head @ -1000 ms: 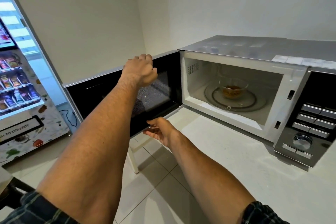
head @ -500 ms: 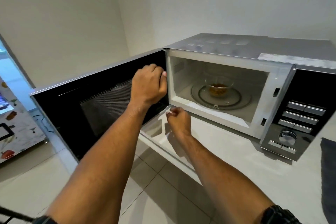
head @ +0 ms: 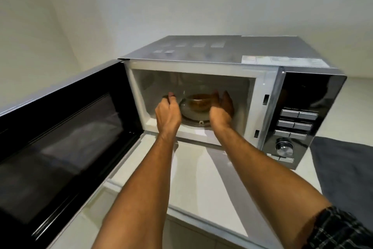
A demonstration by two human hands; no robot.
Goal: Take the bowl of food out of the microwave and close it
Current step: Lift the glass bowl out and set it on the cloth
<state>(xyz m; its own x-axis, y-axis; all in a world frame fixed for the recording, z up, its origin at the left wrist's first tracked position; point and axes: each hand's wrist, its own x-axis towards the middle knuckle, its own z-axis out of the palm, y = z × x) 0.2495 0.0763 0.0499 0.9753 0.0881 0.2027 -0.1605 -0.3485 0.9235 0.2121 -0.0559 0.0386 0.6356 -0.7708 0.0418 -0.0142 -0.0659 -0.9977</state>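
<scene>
A silver microwave (head: 212, 50) stands on a white counter, its black door (head: 66, 137) swung fully open to the left. Inside, a clear glass bowl (head: 198, 103) with brown food sits on the glass turntable (head: 193, 117). Both my hands are inside the cavity. My left hand (head: 168, 113) is just left of the bowl, fingers curled and apart, not clearly touching it. My right hand (head: 221, 110) is at the bowl's right side, fingers spread upright around it. Whether either hand touches the bowl is blurred.
The control panel (head: 296, 127) with buttons and a knob is on the microwave's right. A dark grey cloth (head: 343, 168) lies on the white counter (head: 201, 188) at the right. The open door overhangs the counter's left edge above the tiled floor.
Both hands left the door and its hinge area and reached into the cavity on either side of the bowl. The view has moved closer and higher over the microwave.
</scene>
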